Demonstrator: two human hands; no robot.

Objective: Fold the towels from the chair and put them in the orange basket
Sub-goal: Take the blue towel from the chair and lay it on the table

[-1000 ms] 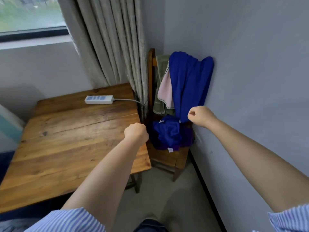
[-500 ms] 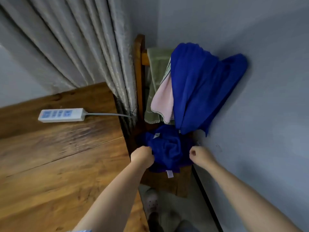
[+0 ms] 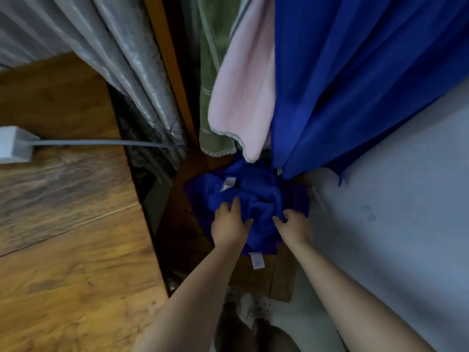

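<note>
A crumpled blue towel (image 3: pixel 253 194) with white tags lies on the wooden chair's seat (image 3: pixel 256 280), over a purple cloth edge (image 3: pixel 299 199). My left hand (image 3: pixel 229 224) lies on its near left side with fingers stretched over the fabric. My right hand (image 3: pixel 294 224) has its fingers curled into the towel's near right side. On the chair back hang a green towel (image 3: pixel 210 72), a pink towel (image 3: pixel 241 92) and a large blue towel (image 3: pixel 342 85). The orange basket is out of view.
A wooden table (image 3: pixel 63 224) stands close on the left, carrying a white power strip (image 3: pixel 12 144) whose cable runs toward the chair. Grey curtains (image 3: pixel 101 47) hang behind it. A pale wall (image 3: pixel 393 224) is tight against the chair's right side. My feet (image 3: pixel 253 313) are below.
I have leaned in much closer to the chair. Both hands dropped from mid-air fists onto the crumpled blue towel, the left spreading its fingers, the right digging in.
</note>
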